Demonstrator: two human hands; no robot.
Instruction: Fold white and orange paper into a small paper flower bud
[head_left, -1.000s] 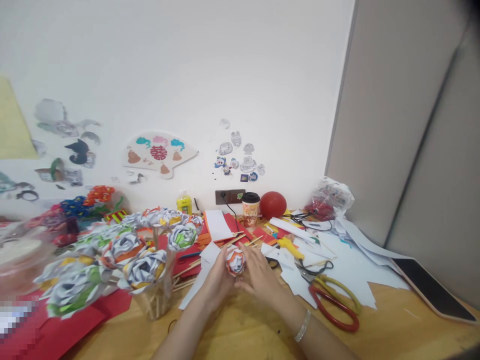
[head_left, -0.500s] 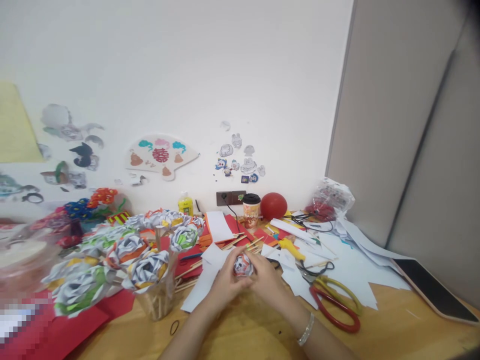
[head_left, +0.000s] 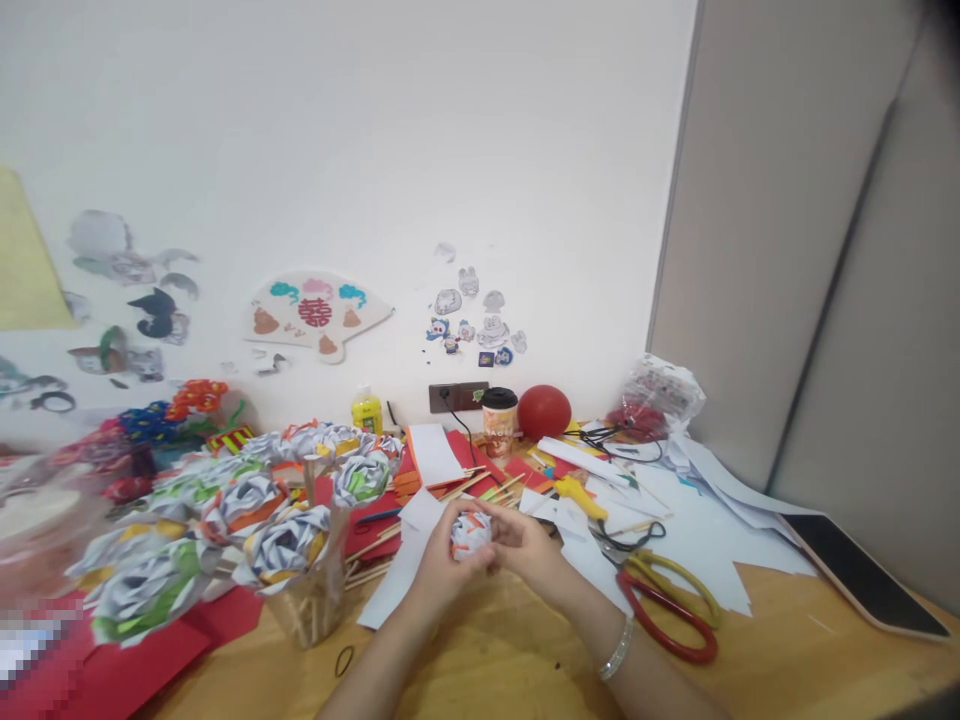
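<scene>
A small white and orange paper rose (head_left: 470,537) is cupped between my two hands above the table. My left hand (head_left: 442,560) wraps round its left side and underside, with the fingers partly hidden behind it. At its right side, my right hand (head_left: 521,545) is bent with the fingertips against the paper. White paper sheets (head_left: 409,550) lie just behind and beside the hands. To the left, a clear cup (head_left: 304,605) of sticks bears larger paper roses (head_left: 289,545) in white, yellow and green.
Scissors (head_left: 671,610) with red and yellow handles and a yellow glue gun (head_left: 579,495) lie to the right. A lidded paper cup (head_left: 499,425), a red balloon (head_left: 544,412) and a yellow bottle (head_left: 367,410) stand along the wall. A tablet (head_left: 862,575) is at far right.
The paper rose has turned in my hands, showing more of its orange and white folds. My right hand has shifted slightly away to the right of it. The view has moved a little.
</scene>
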